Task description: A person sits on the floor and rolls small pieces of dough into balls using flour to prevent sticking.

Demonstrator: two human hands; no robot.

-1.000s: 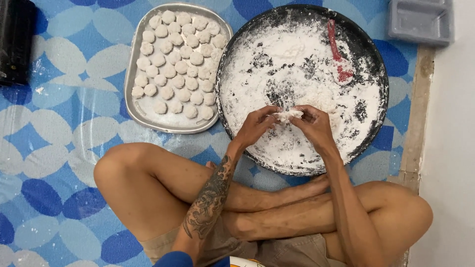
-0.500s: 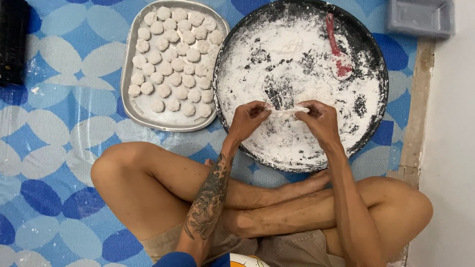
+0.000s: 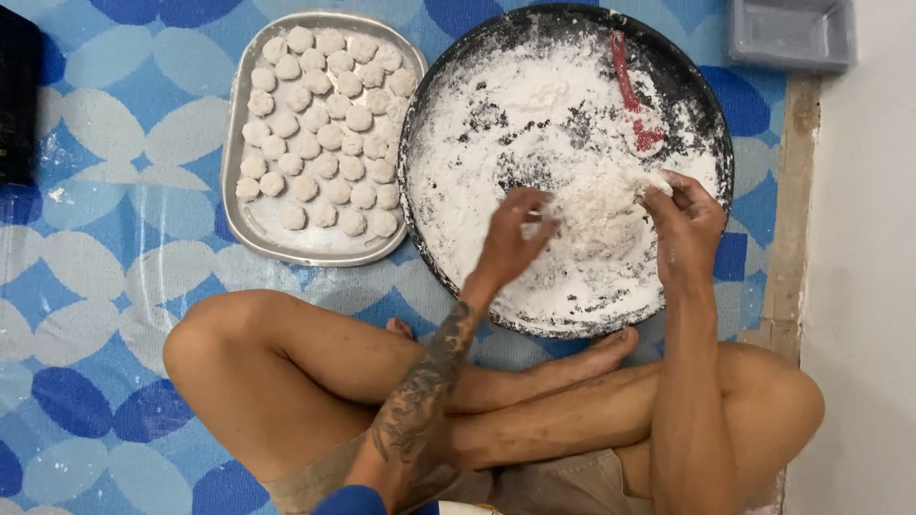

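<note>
A person sits cross-legged on a blue mat patterned with pale and dark rounded shapes, both hands reaching into a large round black pan dusted thickly with white flour. The left hand, on a tattooed forearm, sits over the near middle of the pan with its fingers curled loosely downward around a small white bit of dough at the fingertips; whether it truly pinches that bit or only touches it cannot be told. The right hand is at the right side of the pan, fingers bent and closed on a small white piece of dough at its far fingertips. Between the two hands lies a crumbly heap of floury dough, just beside both. A red scoop rests in the flour at the far right of the pan, its handle pointing away, well apart from the left hand and near the right. To the left of the pan, touching or nearly touching its rim, a metal tray holds rows of small round white dough pieces, filling all but its near edge. A grey plastic container sits at the far right, beside a pale wall.
</note>
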